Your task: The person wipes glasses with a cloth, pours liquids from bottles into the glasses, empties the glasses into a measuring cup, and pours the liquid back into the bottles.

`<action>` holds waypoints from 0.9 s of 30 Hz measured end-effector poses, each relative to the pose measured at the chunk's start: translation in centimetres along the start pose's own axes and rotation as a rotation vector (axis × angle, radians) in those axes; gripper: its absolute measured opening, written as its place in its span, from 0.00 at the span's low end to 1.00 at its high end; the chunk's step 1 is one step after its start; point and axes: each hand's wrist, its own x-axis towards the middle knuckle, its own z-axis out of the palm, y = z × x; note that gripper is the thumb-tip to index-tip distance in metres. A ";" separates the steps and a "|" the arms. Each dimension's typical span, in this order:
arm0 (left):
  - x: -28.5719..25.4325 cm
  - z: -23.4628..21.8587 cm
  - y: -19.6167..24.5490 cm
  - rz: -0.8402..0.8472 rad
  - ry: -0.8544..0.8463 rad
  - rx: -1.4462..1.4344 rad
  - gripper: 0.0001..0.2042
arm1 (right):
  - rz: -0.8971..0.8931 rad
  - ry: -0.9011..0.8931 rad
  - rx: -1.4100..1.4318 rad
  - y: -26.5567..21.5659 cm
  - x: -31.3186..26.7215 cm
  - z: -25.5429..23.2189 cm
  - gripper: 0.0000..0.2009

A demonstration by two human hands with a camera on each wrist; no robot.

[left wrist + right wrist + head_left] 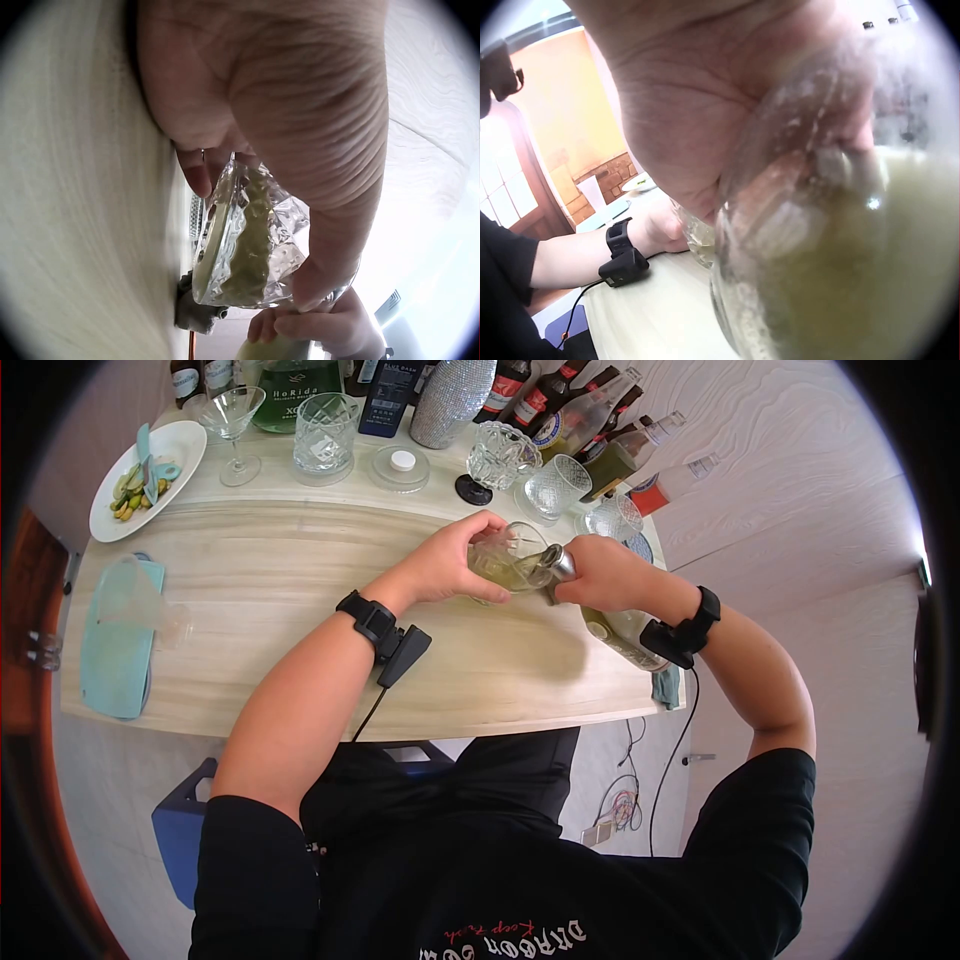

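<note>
A cut-glass tumbler [508, 568] with yellow-green liquid stands on the wooden table, its facets plain in the left wrist view [251, 247]. My left hand [452, 563] grips it, thumb on the near side and fingers on the far side. My right hand [612, 573] is curled round the neck of a clear bottle [625, 633], which lies tilted with its metallic mouth [560, 563] at the tumbler's rim. Yellowish-green liquid fills part of the bottle [840, 262] in the right wrist view. Whether liquid is flowing, I cannot tell.
Along the back stand a martini glass [235, 425], a tumbler [324, 440], a lidded glass dish [400, 467], several glasses and bottles. A white plate of food [105, 520] is at the back left; a pale blue board [122, 660] lies at left. A dark cloth [666, 688] lies at right.
</note>
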 end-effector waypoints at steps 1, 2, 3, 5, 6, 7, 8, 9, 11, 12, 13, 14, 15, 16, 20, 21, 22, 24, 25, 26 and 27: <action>0.0 0.0 -0.1 0.009 -0.003 -0.021 0.35 | 0.004 0.008 0.014 -0.1 -0.1 -0.1 0.16; 0.0 0.1 -0.1 0.010 -0.003 -0.021 0.35 | 0.004 0.008 0.013 -0.2 -0.2 -0.2 0.16; 0.0 0.1 -0.2 0.002 0.001 -0.064 0.35 | -0.002 0.013 0.054 -0.3 -0.3 -0.3 0.15; 0.0 0.1 -0.1 -0.006 0.004 -0.106 0.34 | -0.008 0.019 0.096 -0.5 -0.4 -0.6 0.14; 0.0 0.1 -0.1 -0.006 0.000 -0.112 0.34 | -0.011 0.022 0.114 -0.7 -0.5 -0.9 0.13; -0.1 0.1 -0.1 -0.006 -0.004 -0.119 0.34 | -0.014 0.026 0.132 -0.8 -0.5 -1.0 0.13; 0.0 0.1 0.0 -0.005 -0.004 -0.119 0.34 | -0.014 0.026 0.131 -0.8 -0.5 -1.0 0.13; 0.0 0.1 0.1 -0.011 -0.008 -0.121 0.34 | -0.013 0.018 0.154 -0.7 -0.5 -1.1 0.13; 0.0 0.1 0.1 -0.017 -0.012 -0.123 0.34 | -0.014 0.009 0.177 -0.8 -0.5 -1.2 0.13; -0.1 0.1 0.1 -0.019 -0.011 -0.135 0.33 | -0.007 0.006 0.179 -1.0 -0.6 -1.4 0.13; -0.1 0.1 0.2 -0.020 -0.011 -0.147 0.33 | 0.000 0.003 0.182 -1.1 -0.6 -1.6 0.13; -0.1 0.1 0.2 -0.020 -0.010 -0.147 0.33 | 0.000 0.003 0.181 -1.1 -0.6 -1.5 0.13; -0.1 0.2 0.3 -0.016 -0.007 -0.160 0.33 | 0.004 0.012 0.173 -1.1 -0.6 -1.4 0.13; -0.1 0.2 0.3 -0.012 -0.003 -0.173 0.33 | 0.007 0.021 0.165 -1.0 -0.5 -1.3 0.14; 0.0 0.1 0.0 0.041 0.001 -0.184 0.33 | -0.004 0.002 0.187 -1.0 -0.5 -1.2 0.14; 0.0 0.1 0.0 0.034 0.007 -0.178 0.33 | 0.000 -0.008 0.194 -0.9 -0.5 -1.1 0.14; 0.0 0.1 0.0 0.027 0.013 -0.172 0.34 | 0.005 -0.018 0.200 -0.9 -0.5 -1.1 0.13; 0.0 0.0 0.0 0.022 0.011 -0.179 0.34 | -0.010 -0.009 0.201 -0.7 -0.4 -0.9 0.13; 0.0 0.0 0.0 0.018 0.008 -0.185 0.34 | -0.024 0.001 0.202 -0.6 -0.4 -0.7 0.13; 0.0 0.1 -0.1 0.017 0.009 -0.186 0.34 | -0.025 0.000 0.202 -0.4 -0.4 -0.6 0.13; 0.0 0.1 -0.1 0.025 0.013 -0.193 0.34 | -0.020 0.006 0.180 -0.3 -0.3 -0.5 0.13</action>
